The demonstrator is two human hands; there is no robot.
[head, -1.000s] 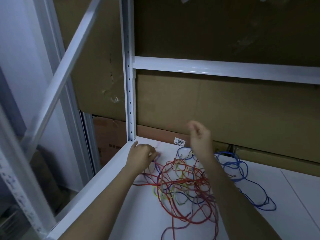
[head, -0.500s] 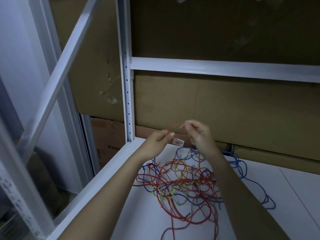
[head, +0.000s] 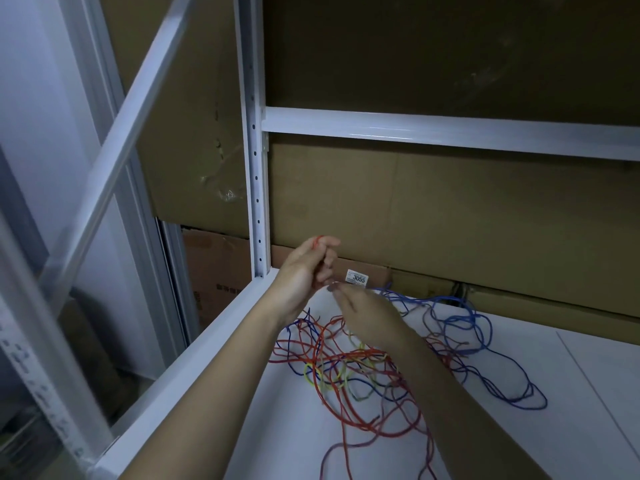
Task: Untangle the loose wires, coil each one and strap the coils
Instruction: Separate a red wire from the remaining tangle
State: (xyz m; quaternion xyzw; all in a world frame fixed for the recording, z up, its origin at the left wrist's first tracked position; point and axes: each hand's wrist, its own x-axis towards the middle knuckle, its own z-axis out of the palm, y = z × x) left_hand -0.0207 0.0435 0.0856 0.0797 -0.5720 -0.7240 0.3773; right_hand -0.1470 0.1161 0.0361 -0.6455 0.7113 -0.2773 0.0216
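In the head view the left hand [head: 304, 268] is raised above the back left corner of the white shelf board [head: 519, 445], its fingers [head: 327, 242] curled tightly round a red wire [head: 317, 240]; a short bright red bit of that wire shows at the top of the fist, just behind the knuckle of the forefinger, and the rest of it is hidden inside the grasp; the right hand [head: 367, 317] sits just below and to the right of the left fingers, palm down, its fingertips [head: 331, 288] reaching toward the left palm; whether those fingertips pinch a strand cannot be told, since that hand is blurred. Below and to the right of both hands the tangle of loose wires [head: 363, 379] lies flat on the shelf board; red loops [head: 349, 403] make up its middle, a yellow-green wire [head: 311, 370] threads through them directly under the right wrist, and dark blue strands cross the heap; a blue wire [head: 485, 344] spreads in wide loops farther right, well apart from the fingers. Just beyond the right fingertips a small white label [head: 357, 278] reading 3055 is stuck on the cardboard [head: 450, 220] behind the shelf; the white perforated upright [head: 256, 188] stands just left of the left fingers, and a white crossbeam [head: 450, 131] runs high above them.
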